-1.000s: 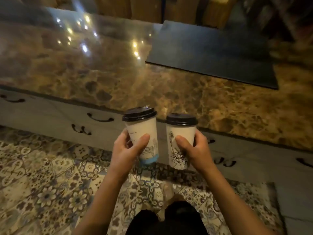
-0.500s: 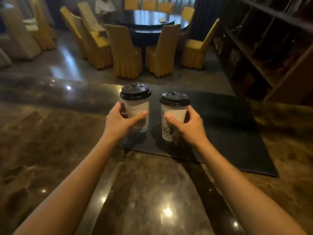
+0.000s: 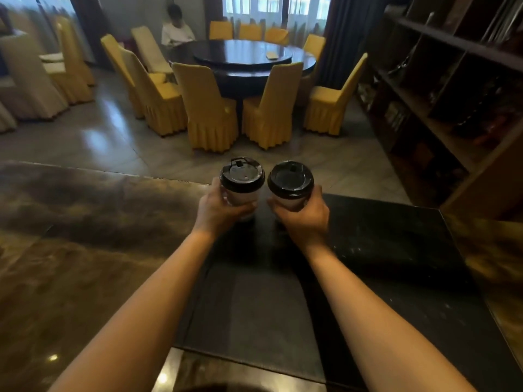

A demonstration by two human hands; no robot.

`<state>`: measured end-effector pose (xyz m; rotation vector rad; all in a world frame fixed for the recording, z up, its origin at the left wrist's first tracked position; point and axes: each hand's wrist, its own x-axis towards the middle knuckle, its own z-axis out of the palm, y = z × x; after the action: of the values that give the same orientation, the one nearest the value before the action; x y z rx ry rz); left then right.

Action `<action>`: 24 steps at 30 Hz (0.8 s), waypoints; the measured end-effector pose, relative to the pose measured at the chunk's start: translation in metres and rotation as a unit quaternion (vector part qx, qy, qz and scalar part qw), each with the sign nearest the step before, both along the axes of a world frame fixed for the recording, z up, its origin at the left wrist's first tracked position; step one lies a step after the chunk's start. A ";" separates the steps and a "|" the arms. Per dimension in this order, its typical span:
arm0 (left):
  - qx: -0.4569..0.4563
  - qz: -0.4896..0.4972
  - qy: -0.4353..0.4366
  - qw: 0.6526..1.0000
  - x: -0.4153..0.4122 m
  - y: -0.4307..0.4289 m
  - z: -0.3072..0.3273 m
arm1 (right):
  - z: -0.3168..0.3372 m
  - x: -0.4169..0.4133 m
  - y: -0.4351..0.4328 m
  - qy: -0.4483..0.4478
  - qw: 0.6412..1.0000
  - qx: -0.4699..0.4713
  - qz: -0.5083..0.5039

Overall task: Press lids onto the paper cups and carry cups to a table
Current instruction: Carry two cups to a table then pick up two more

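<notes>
Two bare arms stretch straight toward 12 o'clock over the mat [image 3: 382, 236]; the left hand [image 3: 215, 206] curls fingers and thumb round the left cup [image 3: 242, 197]; the right hand [image 3: 304, 213] clamps the right cup [image 3: 288, 203], at its 3 o'clock; both cups, lidded black, are just apart at the mat's 12 o'clock edge; print hidden.
</notes>
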<state>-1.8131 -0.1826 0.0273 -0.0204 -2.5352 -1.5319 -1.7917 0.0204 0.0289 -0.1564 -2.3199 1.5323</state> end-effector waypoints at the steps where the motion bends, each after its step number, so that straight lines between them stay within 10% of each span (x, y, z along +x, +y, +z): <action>1: 0.000 -0.004 -0.007 1.000 0.000 0.001 -0.001 | -0.003 -0.002 0.001 -0.008 1.000 0.001 -0.003; 13: -0.111 0.007 -0.165 0.980 0.052 0.012 0.004 | -0.020 0.023 0.016 -0.170 0.981 0.088 0.016; 24: -0.315 -0.156 -0.068 0.934 0.192 0.052 0.003 | -0.016 0.205 0.057 -0.205 0.922 0.326 -0.030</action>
<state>-1.6213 -0.1306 0.0300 -0.4331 -3.1409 -0.7393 -1.5869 0.0774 0.0125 -0.3966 -2.9837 0.6649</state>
